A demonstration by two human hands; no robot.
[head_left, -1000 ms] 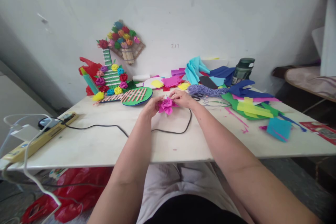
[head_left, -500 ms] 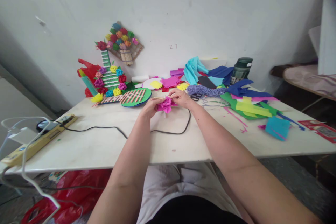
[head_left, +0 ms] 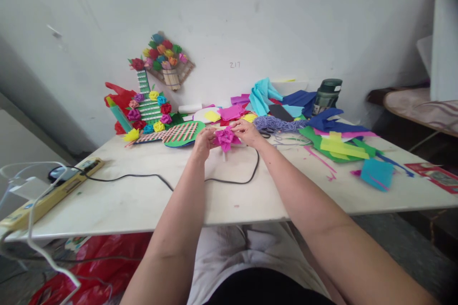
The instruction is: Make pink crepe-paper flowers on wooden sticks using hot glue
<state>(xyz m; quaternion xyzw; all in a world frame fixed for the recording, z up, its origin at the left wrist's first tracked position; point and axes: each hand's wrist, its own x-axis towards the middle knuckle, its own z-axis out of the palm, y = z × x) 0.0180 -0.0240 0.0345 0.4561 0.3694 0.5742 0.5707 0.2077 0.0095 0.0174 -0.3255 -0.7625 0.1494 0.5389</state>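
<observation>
Flanking the pink flower (head_left: 226,138), both hands (head_left: 203,143) (head_left: 248,133)

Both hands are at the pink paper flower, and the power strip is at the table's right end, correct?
Not quite: the head view shows the power strip at the table's left end. Both hands are at the pink paper flower.

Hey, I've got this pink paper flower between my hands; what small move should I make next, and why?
I'd probably steady the pink paper flower with your left hand and gently adjust an outer petal with your right hand: your fingers are at opposite sides of the flower, and its petals look somewhat uneven.
</observation>
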